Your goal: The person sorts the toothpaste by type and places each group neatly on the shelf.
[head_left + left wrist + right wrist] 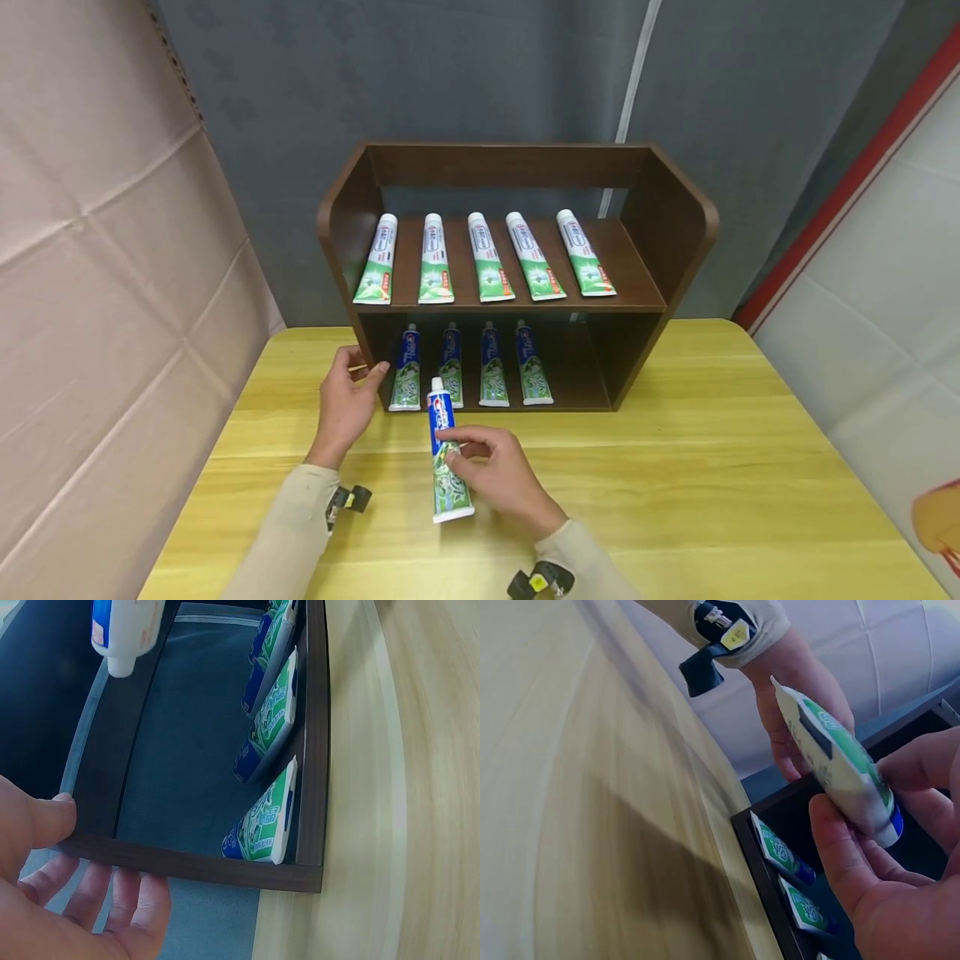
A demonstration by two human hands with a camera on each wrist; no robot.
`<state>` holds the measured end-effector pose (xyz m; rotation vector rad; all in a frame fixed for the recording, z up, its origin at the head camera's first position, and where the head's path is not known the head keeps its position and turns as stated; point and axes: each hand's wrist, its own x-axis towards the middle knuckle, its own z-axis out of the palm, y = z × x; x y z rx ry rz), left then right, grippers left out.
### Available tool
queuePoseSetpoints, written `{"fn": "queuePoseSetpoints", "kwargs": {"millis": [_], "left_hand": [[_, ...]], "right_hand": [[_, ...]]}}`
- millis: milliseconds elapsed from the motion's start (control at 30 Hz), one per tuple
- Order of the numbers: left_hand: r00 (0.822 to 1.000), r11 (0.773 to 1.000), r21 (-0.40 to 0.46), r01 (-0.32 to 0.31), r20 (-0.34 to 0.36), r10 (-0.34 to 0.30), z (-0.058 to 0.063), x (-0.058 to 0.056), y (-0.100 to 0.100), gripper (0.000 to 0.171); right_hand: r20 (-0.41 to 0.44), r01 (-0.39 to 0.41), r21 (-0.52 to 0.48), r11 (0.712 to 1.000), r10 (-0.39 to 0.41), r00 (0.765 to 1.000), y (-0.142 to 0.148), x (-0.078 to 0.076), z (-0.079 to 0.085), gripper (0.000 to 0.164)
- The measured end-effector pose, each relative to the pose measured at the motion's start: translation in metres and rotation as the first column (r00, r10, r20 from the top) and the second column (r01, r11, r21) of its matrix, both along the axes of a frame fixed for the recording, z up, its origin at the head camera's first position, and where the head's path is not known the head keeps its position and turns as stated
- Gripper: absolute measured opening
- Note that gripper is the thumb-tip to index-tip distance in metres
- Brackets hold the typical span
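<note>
A toothpaste tube (452,493) with a blue top, green leafy lower half and white cap is held in front of the shelf, cap end up. My right hand (504,477) pinches it between thumb and fingers; its pale back (832,765) shows in the right wrist view. My left hand (347,408) grips the left side of the brown two-tier shelf (510,165). In the left wrist view, its thumb lies on one side of the panel edge (187,864) and its fingers on the other. Several blue-and-green tubes (492,371) lean in the lower tier.
Several white-and-green toothpaste tubes (487,258) lie in a row on the upper tier, caps to the back. The shelf stands on a yellow wooden table (712,467). Behind it hangs a grey curtain (450,75). Pale padded walls (112,292) flank the table.
</note>
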<state>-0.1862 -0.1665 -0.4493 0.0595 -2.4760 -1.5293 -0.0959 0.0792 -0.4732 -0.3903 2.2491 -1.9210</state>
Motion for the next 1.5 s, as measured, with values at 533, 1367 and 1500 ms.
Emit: {"fn": "queuePoseSetpoints", "kwargs": {"millis": [533,1367,1500], "left_hand": [[1.000,1.000,0.002,0.004,0.018,-0.004,0.001,0.000,0.000,0.041],[0.999,1.000,-0.002,-0.007,0.032,0.007,0.000,0.000,-0.001,0.040],[1.000,1.000,0.001,-0.004,0.026,0.004,0.000,0.000,-0.001,0.040]], "right_hand": [[-0.004,0.147,0.012,0.989,-0.147,0.989,0.034,-0.009,0.003,0.035],[-0.097,0.301,0.052,0.952,-0.295,0.951,0.083,-0.043,0.006,0.036],[-0.128,0.320,0.062,0.945,-0.311,0.942,0.093,-0.052,0.006,0.034]]}}
